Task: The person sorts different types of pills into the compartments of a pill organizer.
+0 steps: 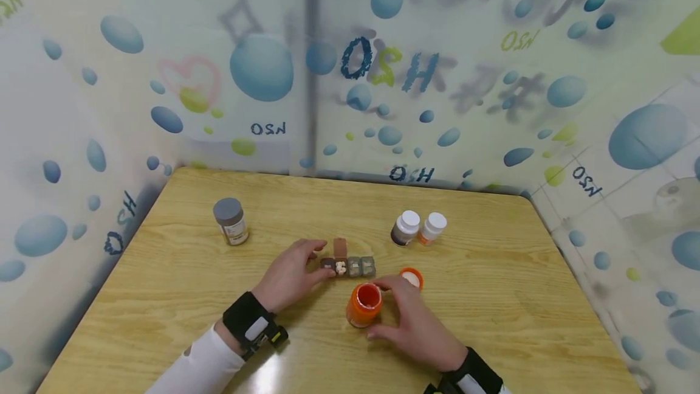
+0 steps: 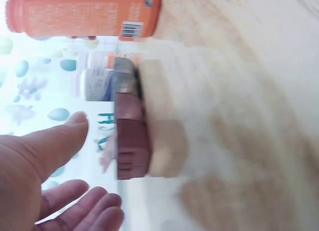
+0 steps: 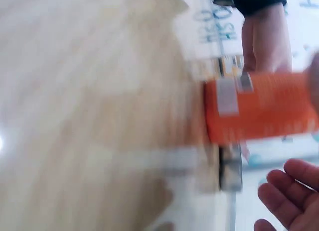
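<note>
A small pill organizer (image 1: 354, 266) lies mid-table. One brown lid (image 1: 340, 247) stands raised, and pale pills (image 1: 341, 268) fill that compartment. My left hand (image 1: 292, 275) is at its left end with fingers spread; in the left wrist view the thumb (image 2: 75, 122) is apart from the brown end. In front of the organizer an uncapped orange bottle (image 1: 362, 312) stands upright. Beside it my right hand (image 1: 412, 327) holds its thumb and fingers apart around the bottle's right side, loosely bent in the right wrist view. Behind that hand lies the bottle's orange-rimmed cap (image 1: 412, 277).
A grey-lidded jar (image 1: 231, 221) stands at the back left of the wooden table (image 1: 492, 272). Two white-capped bottles, one dark (image 1: 405, 228) and one orange and white (image 1: 432, 228), stand close together at the back right. A patterned curtain (image 1: 339, 114) surrounds the table's back and sides.
</note>
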A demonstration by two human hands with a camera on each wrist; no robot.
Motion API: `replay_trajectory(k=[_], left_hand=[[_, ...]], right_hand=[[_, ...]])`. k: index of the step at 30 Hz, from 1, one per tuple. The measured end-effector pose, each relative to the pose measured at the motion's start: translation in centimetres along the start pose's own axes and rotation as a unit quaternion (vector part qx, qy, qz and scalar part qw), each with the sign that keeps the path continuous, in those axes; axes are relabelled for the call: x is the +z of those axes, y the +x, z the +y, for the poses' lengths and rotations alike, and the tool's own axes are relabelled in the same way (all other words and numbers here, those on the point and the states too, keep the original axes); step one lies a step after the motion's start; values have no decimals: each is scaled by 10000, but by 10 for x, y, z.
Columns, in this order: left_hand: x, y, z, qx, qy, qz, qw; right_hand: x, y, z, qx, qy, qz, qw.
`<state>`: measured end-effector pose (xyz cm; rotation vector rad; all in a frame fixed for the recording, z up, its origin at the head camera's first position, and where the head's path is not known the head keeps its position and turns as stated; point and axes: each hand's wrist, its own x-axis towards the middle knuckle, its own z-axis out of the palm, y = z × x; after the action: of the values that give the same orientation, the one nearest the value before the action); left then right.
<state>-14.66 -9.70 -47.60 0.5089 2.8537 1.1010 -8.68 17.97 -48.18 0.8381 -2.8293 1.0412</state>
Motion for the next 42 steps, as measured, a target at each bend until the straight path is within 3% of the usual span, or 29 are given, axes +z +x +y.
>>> replay_trajectory(k=[3,6,10,13,16,22,27,31,38,42], left_hand=[[-6,-1,8,78,-112,38,9999],[-11,-4,20,553,-298,-216,9978],[-10,-11,36,1320,-297,-879,9869],[-2,-18,45,1528,-151,-1268,9800],[6,-23,52,1541,-105,-1359,9786],[18,-27,56,1326,-167,-1116,9847],[22,-26,55,1200,-362,-1072,9863],[25,-25,53,1191,-555,-1082,9854],[27,-22,50,1187,-743,-1159,9833],[27,-22,50,1236,-808,-1174,9821]], right_hand=[[-14,-3,15,358,-428,518,9971],[-26,-3,31,882,-1013,848,9873],[-31,-7,43,1390,-1486,642,9770],[-30,-8,47,1470,-1564,369,9760],[-27,-5,48,1352,-1619,338,9769],[-29,1,34,1159,-1424,265,9826],[-42,5,1,304,-1322,-100,9907],[-56,9,-23,-458,-1472,-412,9872],[-66,16,-43,-759,-1041,-854,9880],[-65,21,-50,-1196,-936,-1081,9825]])
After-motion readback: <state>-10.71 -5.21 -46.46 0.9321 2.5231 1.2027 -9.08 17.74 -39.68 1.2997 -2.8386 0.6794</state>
